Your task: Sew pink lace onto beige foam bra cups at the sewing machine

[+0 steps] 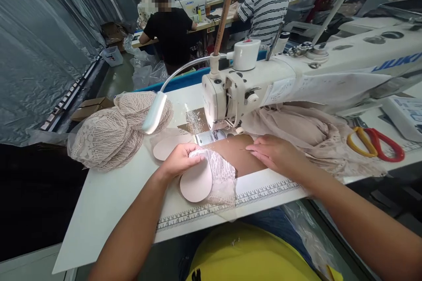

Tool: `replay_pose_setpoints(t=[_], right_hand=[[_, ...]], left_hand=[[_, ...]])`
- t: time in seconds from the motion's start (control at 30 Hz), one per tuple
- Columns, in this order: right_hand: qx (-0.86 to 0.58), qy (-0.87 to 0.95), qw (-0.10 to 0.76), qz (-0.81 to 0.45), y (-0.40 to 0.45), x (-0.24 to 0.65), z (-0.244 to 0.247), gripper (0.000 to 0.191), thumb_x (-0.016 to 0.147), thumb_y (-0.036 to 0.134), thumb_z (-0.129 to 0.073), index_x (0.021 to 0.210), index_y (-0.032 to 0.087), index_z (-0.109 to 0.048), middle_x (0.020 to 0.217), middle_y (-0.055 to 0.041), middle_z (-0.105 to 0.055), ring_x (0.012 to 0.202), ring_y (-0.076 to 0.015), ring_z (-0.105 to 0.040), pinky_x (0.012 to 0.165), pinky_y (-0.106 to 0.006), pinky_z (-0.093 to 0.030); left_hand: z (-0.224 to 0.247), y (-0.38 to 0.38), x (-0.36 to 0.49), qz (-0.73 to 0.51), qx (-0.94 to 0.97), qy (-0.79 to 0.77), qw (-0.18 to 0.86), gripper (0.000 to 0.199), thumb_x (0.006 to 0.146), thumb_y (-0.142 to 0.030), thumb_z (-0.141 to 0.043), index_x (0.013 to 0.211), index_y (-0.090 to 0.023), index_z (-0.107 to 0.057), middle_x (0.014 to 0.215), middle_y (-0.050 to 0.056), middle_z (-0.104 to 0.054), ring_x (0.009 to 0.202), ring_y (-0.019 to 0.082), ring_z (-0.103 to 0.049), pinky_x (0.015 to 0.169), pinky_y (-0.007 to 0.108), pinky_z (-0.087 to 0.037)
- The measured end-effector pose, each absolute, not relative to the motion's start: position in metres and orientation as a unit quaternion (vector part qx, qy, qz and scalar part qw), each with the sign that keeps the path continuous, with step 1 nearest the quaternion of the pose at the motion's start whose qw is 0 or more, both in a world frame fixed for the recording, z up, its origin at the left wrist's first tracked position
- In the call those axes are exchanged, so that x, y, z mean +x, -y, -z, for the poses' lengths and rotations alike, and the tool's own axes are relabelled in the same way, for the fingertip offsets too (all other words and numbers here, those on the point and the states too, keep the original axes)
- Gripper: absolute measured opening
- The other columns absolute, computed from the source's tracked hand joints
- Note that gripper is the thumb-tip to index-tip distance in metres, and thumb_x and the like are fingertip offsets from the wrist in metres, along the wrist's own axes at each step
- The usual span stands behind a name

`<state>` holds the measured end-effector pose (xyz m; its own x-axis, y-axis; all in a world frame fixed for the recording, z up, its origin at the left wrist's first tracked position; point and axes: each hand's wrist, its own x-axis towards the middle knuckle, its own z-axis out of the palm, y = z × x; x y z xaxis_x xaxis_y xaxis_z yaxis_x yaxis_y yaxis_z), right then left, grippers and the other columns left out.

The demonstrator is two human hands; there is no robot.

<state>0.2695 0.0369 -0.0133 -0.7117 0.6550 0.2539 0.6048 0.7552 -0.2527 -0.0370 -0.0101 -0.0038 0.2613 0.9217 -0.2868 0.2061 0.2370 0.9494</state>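
Note:
My left hand (184,158) is closed, thumb on top, on the upper edge of a pale oval bra cup (196,182). White lace (224,174) spreads from the cup to the right over the table. With fingers pinched, my right hand (268,151) holds a thin pointed tool (247,149), too small to tell its kind, above a brown sheet (237,162). Just beyond the hands stands the sewing machine's needle area (216,134), apart from both. Another pale cup (165,147) lies left of my left hand.
Lace cups (102,138) are piled at the left beneath a lamp head (154,114). Beige fabric (296,125) lies right of the sewing machine (257,81), beside scissors (376,144) with red and yellow handles. A ruler strip (191,216) runs along the front edge. Two people sit farther back.

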Motion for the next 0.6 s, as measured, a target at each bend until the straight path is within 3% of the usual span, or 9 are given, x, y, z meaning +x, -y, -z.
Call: replay_pose_setpoints(t=[0.13,0.3,0.43,0.6], right_hand=[[-0.313,0.906,0.237,-0.157,-0.02,0.244,0.012,0.032,0.094,0.026,-0.036,0.111,0.017,-0.062,0.098,-0.0107,-0.065,0.083,-0.0192,-0.061,0.067,-0.03,-0.049],[-0.292,0.888,0.251,-0.25,-0.022,0.209,0.01,0.034,0.094,0.031,-0.039,0.118,0.023,-0.062,0.112,-0.005,-0.068,0.104,-0.0209,-0.061,0.087,-0.035,-0.049],[-0.269,0.863,0.23,-0.361,-0.032,0.19,0.0,0.035,0.095,0.035,-0.039,0.116,0.024,-0.065,0.108,-0.002,-0.07,0.099,-0.0193,-0.063,0.084,-0.033,-0.049],[-0.268,0.833,0.211,-0.436,-0.037,0.182,-0.002,0.026,0.088,0.032,-0.054,0.108,0.024,-0.068,0.107,-0.0021,-0.07,0.096,-0.0186,-0.063,0.083,-0.03,-0.048]], left_hand=[[0.004,0.011,-0.035,-0.313,0.536,-0.503,0.602,0.031,0.073,-0.038,-0.072,0.089,-0.012,-0.071,0.087,0.007,-0.068,0.075,0.017,-0.06,0.066,0.026,-0.046],[0.004,0.013,-0.033,-0.314,0.542,-0.471,0.622,0.032,0.075,-0.038,-0.07,0.096,-0.014,-0.073,0.092,0.008,-0.07,0.086,0.02,-0.062,0.077,0.03,-0.047],[0.008,0.013,-0.032,-0.32,0.549,-0.465,0.616,0.033,0.076,-0.04,-0.069,0.095,-0.013,-0.074,0.089,0.008,-0.071,0.088,0.022,-0.062,0.08,0.032,-0.047],[0.01,0.012,-0.032,-0.329,0.548,-0.458,0.618,0.029,0.076,-0.037,-0.07,0.091,-0.013,-0.074,0.088,0.008,-0.071,0.086,0.02,-0.061,0.08,0.03,-0.045]])
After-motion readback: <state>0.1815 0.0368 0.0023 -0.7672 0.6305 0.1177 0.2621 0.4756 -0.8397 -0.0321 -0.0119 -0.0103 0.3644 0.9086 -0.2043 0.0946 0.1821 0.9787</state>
